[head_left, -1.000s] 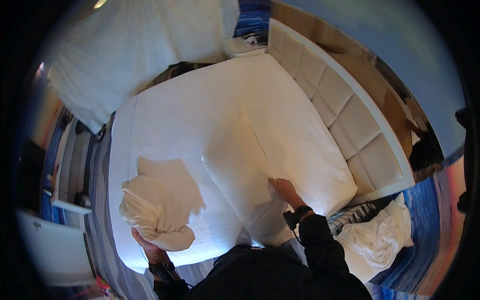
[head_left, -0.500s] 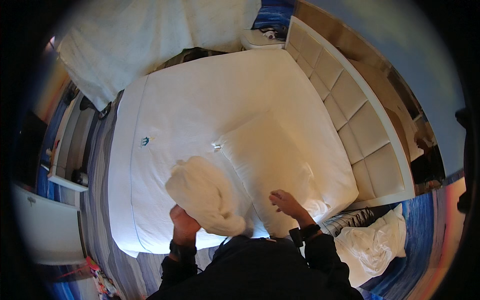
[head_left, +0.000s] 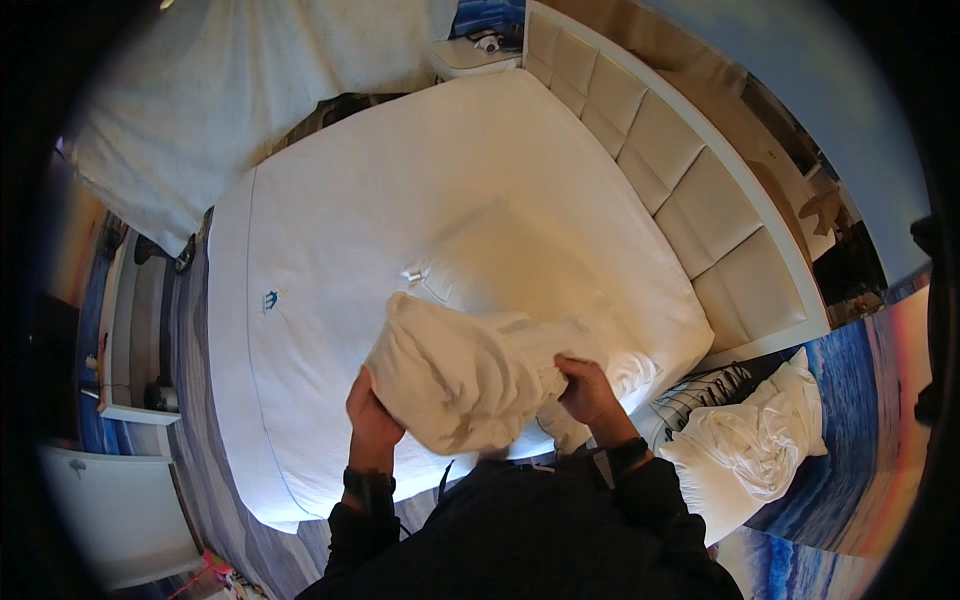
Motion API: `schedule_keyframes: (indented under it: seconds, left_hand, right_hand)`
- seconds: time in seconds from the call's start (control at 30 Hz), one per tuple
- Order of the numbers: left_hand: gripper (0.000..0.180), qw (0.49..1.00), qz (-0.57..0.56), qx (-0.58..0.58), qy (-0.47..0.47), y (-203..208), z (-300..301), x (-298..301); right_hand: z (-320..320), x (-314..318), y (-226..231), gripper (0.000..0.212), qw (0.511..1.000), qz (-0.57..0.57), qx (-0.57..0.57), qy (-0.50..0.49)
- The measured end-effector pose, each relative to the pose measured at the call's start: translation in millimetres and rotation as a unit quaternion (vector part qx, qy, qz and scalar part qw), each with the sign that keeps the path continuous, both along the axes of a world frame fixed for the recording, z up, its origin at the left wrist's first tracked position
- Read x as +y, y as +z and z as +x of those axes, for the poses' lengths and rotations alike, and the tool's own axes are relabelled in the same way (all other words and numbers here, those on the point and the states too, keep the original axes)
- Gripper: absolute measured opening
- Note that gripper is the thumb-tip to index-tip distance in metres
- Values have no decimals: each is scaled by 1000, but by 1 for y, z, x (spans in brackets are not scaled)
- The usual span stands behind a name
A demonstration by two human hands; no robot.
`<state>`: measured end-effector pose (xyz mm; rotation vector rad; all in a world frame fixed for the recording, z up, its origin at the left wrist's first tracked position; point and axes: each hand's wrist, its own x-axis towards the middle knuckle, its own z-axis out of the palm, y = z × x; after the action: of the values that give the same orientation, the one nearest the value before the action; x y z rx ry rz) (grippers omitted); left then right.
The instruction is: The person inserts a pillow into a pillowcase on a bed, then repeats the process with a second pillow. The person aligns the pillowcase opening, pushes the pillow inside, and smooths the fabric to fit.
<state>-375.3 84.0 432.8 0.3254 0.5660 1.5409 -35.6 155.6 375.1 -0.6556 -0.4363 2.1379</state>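
Both of my hands grip a bunched white pillowcase (head_left: 455, 375) in front of my body, above the near side of the bed. My left hand (head_left: 373, 412) clasps its left edge, thumb up. At the other side my right hand (head_left: 588, 390) pinches a fold, and part of the cloth hangs down by it. Beyond the cloth a white pillow (head_left: 500, 255) lies on the bed (head_left: 340, 210), with a small tag (head_left: 412, 276) at its corner. The pillow's near part is hidden behind the cloth.
A padded cream headboard (head_left: 690, 190) borders the bed on the right. White pillows and crumpled linen (head_left: 745, 450) lie at lower right. A nightstand (head_left: 475, 58) stands at the far corner. A pale curtain (head_left: 240, 90) hangs at far left, above striped carpet (head_left: 190, 320).
My right hand, empty before, has come to the cloth and taken hold of it. The pillowcase has shifted right and spread between both hands, covering more of the pillow. The view has turned slightly.
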Motion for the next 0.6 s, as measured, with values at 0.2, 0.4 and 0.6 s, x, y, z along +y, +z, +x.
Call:
schedule_keyframes:
  seconds: [0.2, 0.4, 0.6]
  left_hand:
    - [44, 978, -71, 175, 90, -43, 7, 3]
    - [46, 943, -11, 312, 116, -47, 16, -14]
    - [44, 874, -118, 467, 67, -73, 43, -1]
  right_hand:
    - [10, 4, -3, 28, 995, 17, -71, -73]
    - [35, 24, 0, 35, 995, 24, -33, -95]
    - [61, 59, 19, 40, 994, 55, 63, -71]
